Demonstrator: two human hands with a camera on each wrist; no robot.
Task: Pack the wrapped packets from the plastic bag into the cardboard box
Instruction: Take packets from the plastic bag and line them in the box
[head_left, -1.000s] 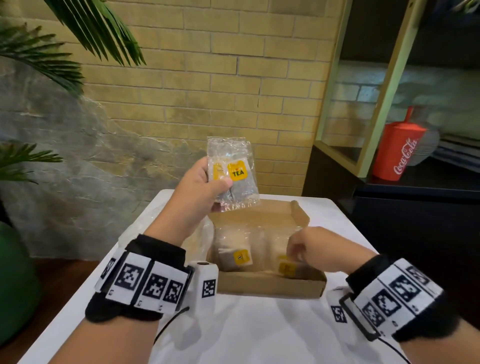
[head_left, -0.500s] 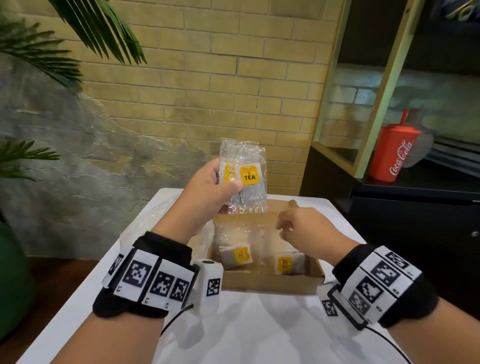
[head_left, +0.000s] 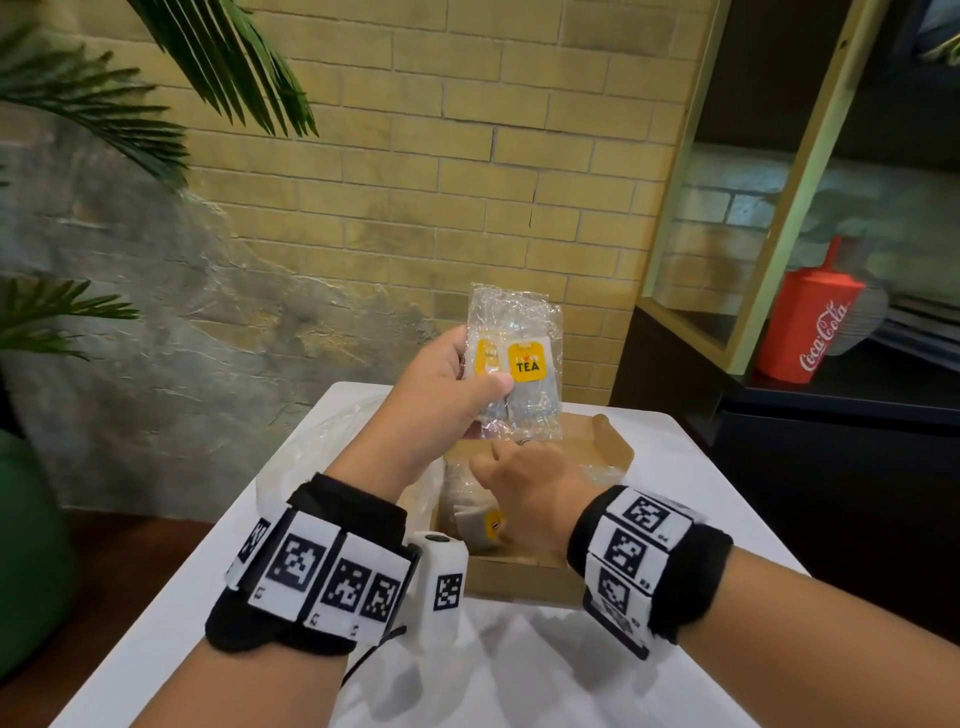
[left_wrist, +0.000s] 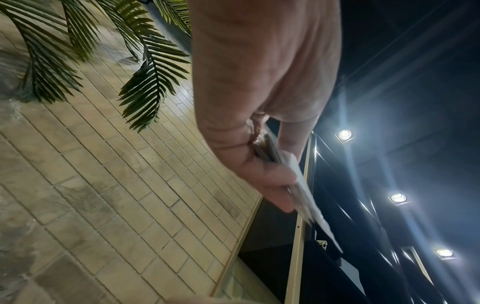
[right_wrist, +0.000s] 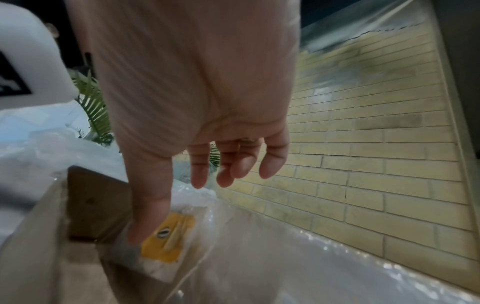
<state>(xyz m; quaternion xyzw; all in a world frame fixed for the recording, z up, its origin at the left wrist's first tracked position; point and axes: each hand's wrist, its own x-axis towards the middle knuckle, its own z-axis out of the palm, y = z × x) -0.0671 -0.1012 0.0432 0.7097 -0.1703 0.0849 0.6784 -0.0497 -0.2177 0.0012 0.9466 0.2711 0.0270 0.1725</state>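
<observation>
Crinkling clear-wrapped packet (head_left: 519, 369), yellow TEA tag; left hand (head_left: 441, 395) grip.

Lighting moderate, warm; wrist views motion-blurred.
Ceiling spotlights (left_wrist: 344, 134) flare; soft shadows on the desk (head_left: 519, 675); edges bend noticeably.

A clear crinkled plastic packet (head_left: 524, 374) is showing a bright yellow square tag with black "TEA" lettering. A plain brown cardboard box (head_left: 613, 447) is sitting on a white table (head_left: 691, 488). Black wristbands (head_left: 332, 566) are carrying white panels with black square-code patterns. A pale yellow brick wall (head_left: 467, 156) is meeting mottled grey stone. A red cup (head_left: 810, 322) is displaying white script lettering. Green palm fronds (head_left: 218, 57) are hanging.
</observation>
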